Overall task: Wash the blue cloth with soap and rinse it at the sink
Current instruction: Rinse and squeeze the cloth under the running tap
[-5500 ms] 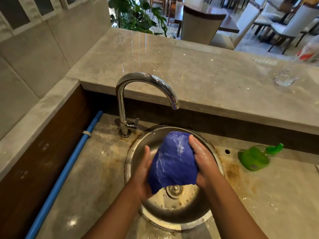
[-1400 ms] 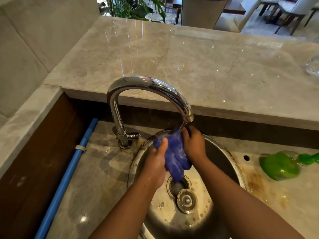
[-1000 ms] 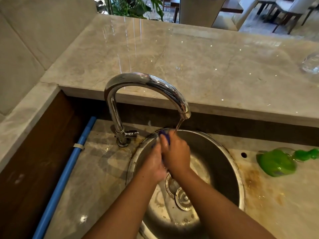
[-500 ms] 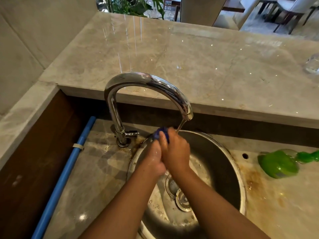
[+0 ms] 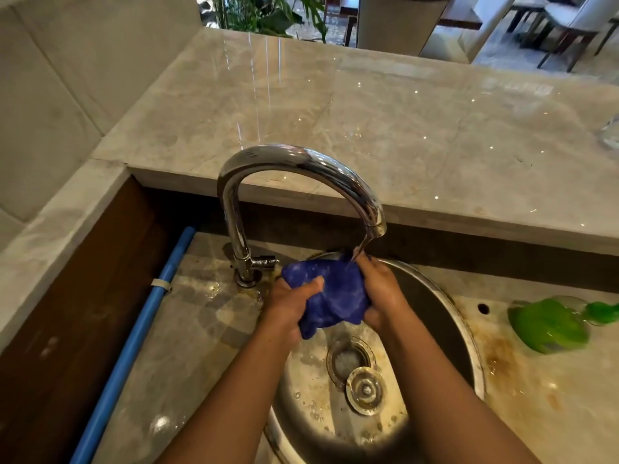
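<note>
The wet blue cloth (image 5: 335, 293) is bunched between both hands over the round steel sink (image 5: 465, 346). My left hand (image 5: 288, 306) grips its left side with the thumb pressed on top. My right hand (image 5: 382, 296) clutches its right side, right under the spout of the chrome tap (image 5: 301, 165). A thin stream of water runs from the spout onto the cloth's top edge and my right fingers. A green soap bottle (image 5: 549, 324) lies on its side on the counter to the right of the sink.
A loose strainer plug (image 5: 365, 390) sits beside the open drain (image 5: 346, 358) in the basin. A blue pipe (image 5: 134, 339) runs along the left wall. A raised marble ledge (image 5: 402, 128) lies behind the tap, with a glass (image 5: 611, 135) at its right edge.
My hands were pressed tight together with the cloth almost hidden; now they have spread apart and the cloth shows as a wider bunch between them. The water keeps running.
</note>
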`<action>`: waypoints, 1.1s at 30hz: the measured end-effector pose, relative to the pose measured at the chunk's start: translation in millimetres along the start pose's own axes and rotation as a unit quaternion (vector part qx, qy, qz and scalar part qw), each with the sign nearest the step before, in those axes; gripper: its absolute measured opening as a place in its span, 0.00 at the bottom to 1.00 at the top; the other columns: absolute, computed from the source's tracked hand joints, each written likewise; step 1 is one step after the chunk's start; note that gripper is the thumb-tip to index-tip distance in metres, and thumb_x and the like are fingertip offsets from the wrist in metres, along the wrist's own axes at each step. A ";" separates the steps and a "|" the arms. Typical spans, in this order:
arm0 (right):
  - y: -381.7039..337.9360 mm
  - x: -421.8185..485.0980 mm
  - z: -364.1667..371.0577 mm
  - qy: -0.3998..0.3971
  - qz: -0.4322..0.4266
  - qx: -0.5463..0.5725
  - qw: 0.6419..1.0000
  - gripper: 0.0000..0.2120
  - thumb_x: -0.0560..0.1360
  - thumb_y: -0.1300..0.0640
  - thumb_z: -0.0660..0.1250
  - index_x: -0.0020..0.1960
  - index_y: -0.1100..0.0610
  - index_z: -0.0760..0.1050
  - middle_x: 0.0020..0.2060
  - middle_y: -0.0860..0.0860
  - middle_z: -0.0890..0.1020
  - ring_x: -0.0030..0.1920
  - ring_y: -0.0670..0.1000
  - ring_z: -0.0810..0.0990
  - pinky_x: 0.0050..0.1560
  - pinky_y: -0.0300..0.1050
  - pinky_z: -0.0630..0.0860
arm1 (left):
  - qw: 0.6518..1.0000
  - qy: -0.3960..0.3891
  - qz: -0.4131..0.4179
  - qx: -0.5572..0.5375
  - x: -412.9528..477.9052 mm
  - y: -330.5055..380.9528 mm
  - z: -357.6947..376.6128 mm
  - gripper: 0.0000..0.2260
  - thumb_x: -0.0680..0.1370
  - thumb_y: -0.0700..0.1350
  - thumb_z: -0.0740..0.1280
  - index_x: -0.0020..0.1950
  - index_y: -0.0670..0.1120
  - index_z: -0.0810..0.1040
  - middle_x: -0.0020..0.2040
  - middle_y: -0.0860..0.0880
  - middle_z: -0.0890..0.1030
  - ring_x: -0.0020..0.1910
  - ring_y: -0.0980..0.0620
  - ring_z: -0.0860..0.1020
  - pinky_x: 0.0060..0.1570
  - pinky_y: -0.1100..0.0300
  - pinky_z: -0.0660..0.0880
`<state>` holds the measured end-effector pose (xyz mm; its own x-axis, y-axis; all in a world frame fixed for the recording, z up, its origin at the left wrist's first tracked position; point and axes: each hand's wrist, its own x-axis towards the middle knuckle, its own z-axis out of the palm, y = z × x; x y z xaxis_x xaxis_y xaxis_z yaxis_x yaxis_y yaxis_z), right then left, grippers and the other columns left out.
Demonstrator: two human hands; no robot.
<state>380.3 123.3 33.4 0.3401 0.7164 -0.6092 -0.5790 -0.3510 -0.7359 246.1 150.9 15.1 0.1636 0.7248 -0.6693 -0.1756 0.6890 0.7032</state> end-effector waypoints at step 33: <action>11.7 11.3 -5.6 0.122 -0.210 -0.293 0.925 0.05 0.82 0.55 0.60 0.52 0.54 0.74 0.44 0.51 0.82 0.48 0.54 0.82 0.49 0.52 0.78 | 0.990 -0.122 -0.019 -0.061 -20.6 -9.7 35.7 0.14 0.80 0.36 0.65 0.65 0.45 0.74 0.56 0.40 0.83 0.53 0.42 0.83 0.57 0.43 0.79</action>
<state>381.5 123.9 16.2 0.6422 0.7315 -0.2290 0.1185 -0.3899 -0.9132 279.1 129.3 30.6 0.3996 0.6881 -0.6057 -0.2789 0.7207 0.6347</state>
